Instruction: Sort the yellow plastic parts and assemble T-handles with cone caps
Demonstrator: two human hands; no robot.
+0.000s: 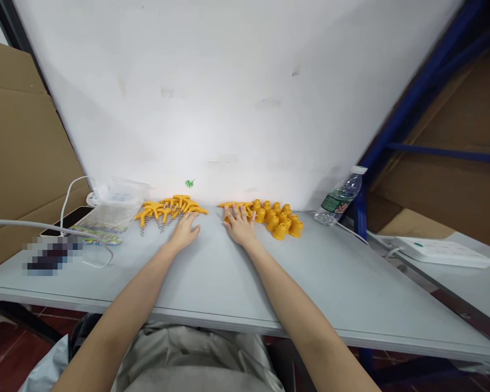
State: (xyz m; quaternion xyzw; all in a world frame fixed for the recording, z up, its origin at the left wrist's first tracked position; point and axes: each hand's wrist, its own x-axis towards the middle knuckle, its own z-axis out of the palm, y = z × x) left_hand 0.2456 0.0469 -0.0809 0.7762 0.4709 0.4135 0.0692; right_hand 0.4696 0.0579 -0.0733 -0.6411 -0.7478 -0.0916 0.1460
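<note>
My left hand [184,233] rests palm down on the table with fingers stretched out, at the right edge of a pile of yellow T-handled corkscrews [181,202]. Metal spirals stick out from several of them. Its fingertips reach the nearest corkscrews, and whether they touch is hard to see. My right hand [240,226] lies with spread fingers over yellow handle-like pieces [224,205], partly hidden beneath it. Just right of that hand, several yellow cup-shaped plastic pieces [280,231] stand in a group, narrow ends up.
A white board [237,98] rises behind the grey table [212,283]. At left lie a clear plastic bag [118,212], a dark phone-like device [71,219], a white cable [65,201] and a cardboard box [20,141]. A plastic bottle [341,197] leans at right, near a white power strip [445,251].
</note>
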